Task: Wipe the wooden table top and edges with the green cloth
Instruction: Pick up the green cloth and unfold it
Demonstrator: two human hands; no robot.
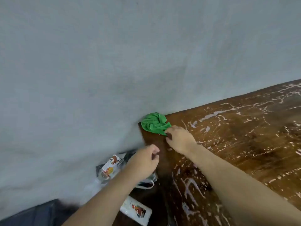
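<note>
A crumpled green cloth point(154, 123) lies on the far left corner of the dark wooden table point(244, 136), right against the wall. My right hand point(180, 138) reaches across the top and pinches the cloth's near edge with its fingertips. My left hand point(144, 160) hovers at the table's left edge, fingers loosely curled, holding nothing. The table top shows many pale scratches and worn streaks.
A grey wall point(114, 62) runs along the table's far edge and left side. Below the left edge sit a clear plastic bag with printed packets point(110, 167) and a white printed packet point(136, 211). Dark fabric point(37, 214) shows at bottom left.
</note>
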